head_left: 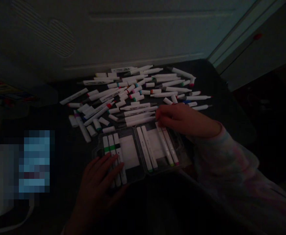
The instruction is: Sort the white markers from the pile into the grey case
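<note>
A clear plastic case (145,178) lies unfolded flat before me. Its left half holds three white markers (114,147) with green and black bands. My left hand (100,179) lies over their lower ends, fingers stretched out and slightly spread. Two markers (146,148) lie along the left side of the right half, and another two markers (168,147) slant on its right side. At the upper ends of that slanting pair is my right hand (182,119), fingers bent and pressed together. What they pinch, if anything, is hidden. Beyond the case spreads a pile of white markers (112,94) and loose caps (138,98).
The dark table (221,120) stands against a pale panelled door or wall (145,36). Colourful packaging (10,94) is at the far left. A blurred-out bright rectangle (35,163) and something white with a cord lie at the lower left. The room is dim.
</note>
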`<state>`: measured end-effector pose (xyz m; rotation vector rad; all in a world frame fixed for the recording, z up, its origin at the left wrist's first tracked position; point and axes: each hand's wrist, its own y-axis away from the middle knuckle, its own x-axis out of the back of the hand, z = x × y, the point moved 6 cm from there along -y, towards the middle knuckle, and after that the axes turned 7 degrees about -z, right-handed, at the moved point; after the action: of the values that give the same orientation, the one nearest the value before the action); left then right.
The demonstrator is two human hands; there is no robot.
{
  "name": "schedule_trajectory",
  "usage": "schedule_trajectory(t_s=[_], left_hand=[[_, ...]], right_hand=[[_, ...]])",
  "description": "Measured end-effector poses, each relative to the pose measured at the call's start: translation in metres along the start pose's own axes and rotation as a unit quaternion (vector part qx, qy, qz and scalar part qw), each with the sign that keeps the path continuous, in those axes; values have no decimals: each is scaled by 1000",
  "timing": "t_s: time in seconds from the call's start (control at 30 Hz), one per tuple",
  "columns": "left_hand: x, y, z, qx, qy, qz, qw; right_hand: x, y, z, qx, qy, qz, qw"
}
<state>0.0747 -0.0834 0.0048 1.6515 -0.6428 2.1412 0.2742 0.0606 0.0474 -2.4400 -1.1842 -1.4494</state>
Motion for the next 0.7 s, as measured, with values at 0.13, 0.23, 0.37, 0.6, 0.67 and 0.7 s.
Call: schedule_trajectory(t_s=[0.13, 0.23, 0.37, 0.6, 0.67, 0.7], left_hand=[[1, -1, 0, 6, 6, 6, 1000], [1, -1, 0, 8, 5, 3, 1000], [2, -2, 1, -5, -5, 6, 1000], [1, -1, 0, 0, 3, 13, 1000], [1, -1, 0, 2, 7, 14, 1000], [1, -1, 0, 4, 9, 15, 1000]], right_hand=[[-10, -1, -6, 33, -56, -65, 996], [-15, -4, -8, 44, -29, -71, 996], [-17, -6, -8, 39, -40, -70, 996], [-30, -1, -14, 54, -234, -190, 952], [-36, -2, -14, 54, -239, -213, 946], [-38, -3, -14, 50, -236, -218, 946]])
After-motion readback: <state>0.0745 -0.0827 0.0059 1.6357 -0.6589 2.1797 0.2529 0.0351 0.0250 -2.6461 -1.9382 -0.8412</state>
